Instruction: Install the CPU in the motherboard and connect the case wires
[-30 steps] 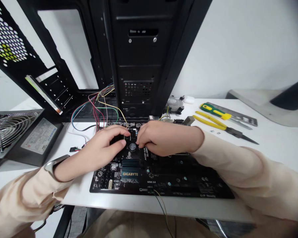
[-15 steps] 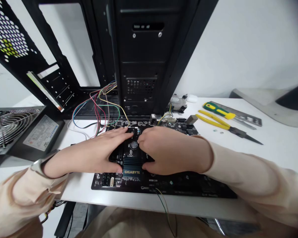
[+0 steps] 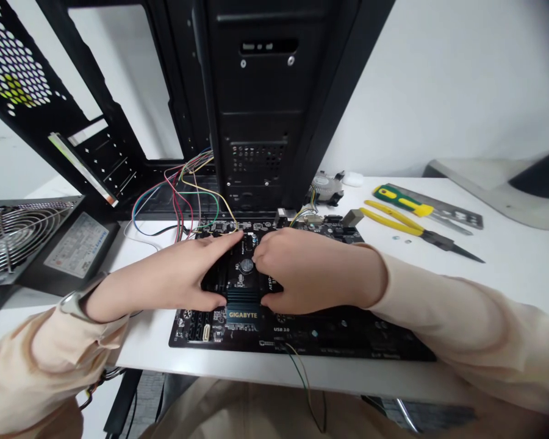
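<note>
- Left hand is reaching in from 9 o'clock and right hand from 3 o'clock, both seemingly bracing the Gigabyte motherboard against the white desk.
- The fingers are curving down together, but I cannot tell whether they are gripping anything.
- The board is lying directly beneath the fingertips, its heatsink showing at 6 o'clock.

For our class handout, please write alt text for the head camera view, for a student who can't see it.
A person's left hand and right hand rest side by side on a black Gigabyte motherboard lying on a white table. Behind it stands a black computer case, with coloured wires between them. Yellow-handled pliers lie to the right, a power supply to the left.
</note>
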`<state>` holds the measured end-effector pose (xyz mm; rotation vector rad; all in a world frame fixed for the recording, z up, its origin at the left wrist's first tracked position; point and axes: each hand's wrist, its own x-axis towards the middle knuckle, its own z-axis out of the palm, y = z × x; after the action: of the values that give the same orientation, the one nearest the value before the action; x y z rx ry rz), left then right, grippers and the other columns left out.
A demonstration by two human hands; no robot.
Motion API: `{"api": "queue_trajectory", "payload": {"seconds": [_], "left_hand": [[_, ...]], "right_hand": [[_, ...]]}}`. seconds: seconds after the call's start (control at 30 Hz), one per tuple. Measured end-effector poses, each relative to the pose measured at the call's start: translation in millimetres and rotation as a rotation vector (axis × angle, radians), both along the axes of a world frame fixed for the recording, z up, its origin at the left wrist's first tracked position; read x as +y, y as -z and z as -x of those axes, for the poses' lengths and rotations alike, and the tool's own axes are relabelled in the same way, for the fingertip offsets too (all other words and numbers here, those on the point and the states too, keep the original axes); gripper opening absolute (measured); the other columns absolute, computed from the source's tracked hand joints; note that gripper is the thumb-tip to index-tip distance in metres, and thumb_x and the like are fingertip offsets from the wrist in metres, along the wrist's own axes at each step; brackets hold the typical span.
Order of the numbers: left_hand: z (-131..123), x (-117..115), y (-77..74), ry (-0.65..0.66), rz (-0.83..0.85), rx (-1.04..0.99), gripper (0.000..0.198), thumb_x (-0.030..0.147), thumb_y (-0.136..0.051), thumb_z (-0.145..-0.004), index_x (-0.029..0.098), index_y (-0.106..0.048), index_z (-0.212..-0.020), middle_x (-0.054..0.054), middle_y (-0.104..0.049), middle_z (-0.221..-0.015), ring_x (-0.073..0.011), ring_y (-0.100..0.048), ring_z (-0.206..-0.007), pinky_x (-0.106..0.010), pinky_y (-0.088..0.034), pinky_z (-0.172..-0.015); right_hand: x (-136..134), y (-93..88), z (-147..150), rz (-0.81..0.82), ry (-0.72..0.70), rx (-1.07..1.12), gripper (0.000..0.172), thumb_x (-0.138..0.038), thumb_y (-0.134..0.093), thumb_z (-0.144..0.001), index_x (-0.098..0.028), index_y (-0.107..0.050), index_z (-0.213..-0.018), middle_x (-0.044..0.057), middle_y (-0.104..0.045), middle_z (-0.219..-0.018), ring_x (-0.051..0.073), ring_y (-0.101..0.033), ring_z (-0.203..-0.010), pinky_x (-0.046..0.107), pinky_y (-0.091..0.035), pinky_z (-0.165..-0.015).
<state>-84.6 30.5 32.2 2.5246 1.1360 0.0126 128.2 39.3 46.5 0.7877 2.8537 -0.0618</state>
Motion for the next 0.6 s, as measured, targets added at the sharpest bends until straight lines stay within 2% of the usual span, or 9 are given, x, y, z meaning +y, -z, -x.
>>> {"api": "queue_trajectory", "payload": {"seconds": [0.2, 0.37, 0.43, 0.53, 0.6], "left_hand": [[1.7, 1.8, 1.9, 0.051, -0.035, 0.038, 0.087, 0.031, -0.065, -0.076, 0.015, -0.022, -0.149, -0.018, -0.048, -0.142, -0.0280, -0.060, -0.114, -0.031, -0.048, -0.086], [2.0, 1.1, 2.7, 0.036, -0.027, 0.044, 0.091, 0.034, -0.066, -0.076, 0.015, -0.017, -0.150, -0.019, -0.051, -0.138, -0.0290, -0.063, -0.109, -0.033, -0.049, -0.084], [1.7, 0.3, 2.0, 0.023, -0.033, 0.008, 0.080, 0.038, -0.060, -0.081, 0.015, -0.023, -0.148, -0.018, -0.052, -0.138, -0.0281, -0.062, -0.111, -0.034, -0.049, -0.088], [-0.2, -1.0, -0.7, 0.000, -0.045, -0.069, 0.051, 0.038, -0.040, -0.093, 0.018, -0.041, -0.140, -0.012, -0.055, -0.137, -0.0250, -0.059, -0.117, -0.036, -0.046, -0.097], [-2.0, -1.7, -2.8, 0.011, -0.048, -0.097, 0.045, 0.035, -0.037, -0.094, 0.018, -0.048, -0.135, -0.010, -0.057, -0.135, -0.0244, -0.059, -0.118, -0.037, -0.045, -0.100]], "right_hand": [[0.8, 0.6, 0.0, -0.002, -0.004, 0.003, 0.029, -0.037, -0.061, -0.077, -0.010, -0.073, -0.080, 0.013, -0.070, -0.081, 0.026, -0.065, -0.078, 0.036, -0.049, -0.071], [0.8, 0.2, 1.6, -0.009, 0.001, -0.021, 0.029, -0.037, -0.060, -0.078, -0.011, -0.072, -0.080, 0.013, -0.070, -0.082, 0.026, -0.065, -0.079, 0.036, -0.049, -0.072], [1.0, 0.6, 1.3, -0.011, 0.000, -0.013, 0.029, -0.037, -0.061, -0.078, -0.011, -0.072, -0.080, 0.012, -0.070, -0.082, 0.025, -0.065, -0.079, 0.036, -0.049, -0.072], [1.2, 1.7, 0.0, -0.008, -0.008, 0.015, 0.026, -0.036, -0.063, -0.076, -0.012, -0.072, -0.079, 0.012, -0.070, -0.081, 0.024, -0.064, -0.077, 0.034, -0.048, -0.070], [1.1, 2.2, -0.7, -0.007, -0.013, 0.025, 0.026, -0.036, -0.063, -0.076, -0.012, -0.072, -0.079, 0.012, -0.070, -0.081, 0.023, -0.064, -0.076, 0.034, -0.048, -0.070]]}}
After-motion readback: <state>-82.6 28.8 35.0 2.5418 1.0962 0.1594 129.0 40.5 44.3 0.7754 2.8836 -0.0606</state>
